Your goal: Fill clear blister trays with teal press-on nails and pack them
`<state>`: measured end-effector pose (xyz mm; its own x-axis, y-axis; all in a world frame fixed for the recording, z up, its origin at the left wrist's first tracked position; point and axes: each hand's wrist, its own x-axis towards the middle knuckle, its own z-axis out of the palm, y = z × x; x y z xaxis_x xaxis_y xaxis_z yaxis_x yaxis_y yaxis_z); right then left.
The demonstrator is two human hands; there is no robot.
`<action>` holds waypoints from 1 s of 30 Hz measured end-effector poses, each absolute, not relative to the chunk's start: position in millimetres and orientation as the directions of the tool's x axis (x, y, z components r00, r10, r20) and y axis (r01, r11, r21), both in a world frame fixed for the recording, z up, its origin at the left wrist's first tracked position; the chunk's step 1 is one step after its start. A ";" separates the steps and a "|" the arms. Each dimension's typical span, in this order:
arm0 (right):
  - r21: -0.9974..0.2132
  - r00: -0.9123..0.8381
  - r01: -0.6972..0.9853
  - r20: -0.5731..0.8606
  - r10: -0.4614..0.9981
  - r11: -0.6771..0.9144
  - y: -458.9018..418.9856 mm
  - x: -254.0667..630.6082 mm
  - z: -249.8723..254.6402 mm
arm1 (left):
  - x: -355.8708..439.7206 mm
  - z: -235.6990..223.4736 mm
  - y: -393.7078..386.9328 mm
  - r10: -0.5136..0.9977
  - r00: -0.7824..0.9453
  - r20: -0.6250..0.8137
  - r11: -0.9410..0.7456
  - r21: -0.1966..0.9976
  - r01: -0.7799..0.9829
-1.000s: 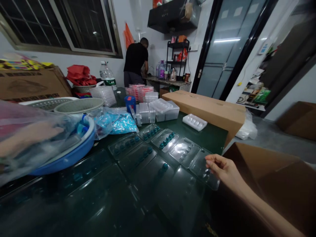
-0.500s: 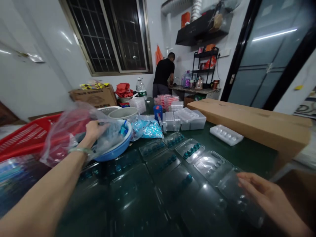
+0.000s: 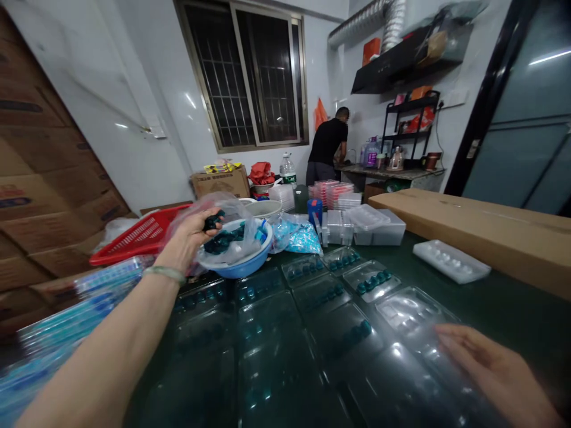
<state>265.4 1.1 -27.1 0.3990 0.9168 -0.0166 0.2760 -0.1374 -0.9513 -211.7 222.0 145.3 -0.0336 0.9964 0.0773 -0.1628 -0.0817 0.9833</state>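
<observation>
My left hand (image 3: 190, 238) is raised over the blue bowl (image 3: 243, 267), its fingers closed on a few small dark teal pieces (image 3: 213, 220). The bowl holds a clear plastic bag (image 3: 232, 238) with more teal pieces. My right hand (image 3: 491, 371) lies at the lower right with fingers stretched flat on a clear blister tray (image 3: 428, 356). Several clear blister trays (image 3: 334, 297) cover the dark green table (image 3: 513, 309), and some have teal pieces in their pockets.
A long cardboard box (image 3: 482, 229) runs along the right. A white tray (image 3: 450, 261), stacked clear boxes (image 3: 375, 223), a blue bag (image 3: 297, 235), a red basket (image 3: 138, 238) and cartons (image 3: 44, 196) surround the table. A person in black (image 3: 328, 145) stands at the far counter.
The view swung left. My left hand came up out of the bagged bowl with teal pieces pinched in it. My right hand stayed on the clear tray at the right.
</observation>
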 end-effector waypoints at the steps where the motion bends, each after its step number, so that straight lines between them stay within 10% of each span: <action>1: -0.960 0.385 0.247 -0.027 0.923 -0.131 1.8 258.6 -25.5 | -207.3 147.5 204.4 0.998 0.007 0.056 -0.054 0.976 -0.213; 12: -0.967 -0.255 -0.099 0.253 0.933 0.235 -17.5 111.1 25.0 | -81.8 56.1 -8.9 0.886 0.430 -0.175 0.396 0.767 -0.505; 30: -0.937 0.017 0.184 0.305 0.952 0.297 -45.7 138.6 -20.1 | -9.5 10.2 -33.5 0.925 0.218 -0.311 0.301 0.950 0.081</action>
<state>138.6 -45.7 -20.1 0.0168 0.9523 0.3046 0.1837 0.2966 -0.9372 -9.5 -33.5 10.2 0.2184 0.9249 -0.3113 0.0810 0.3007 0.9503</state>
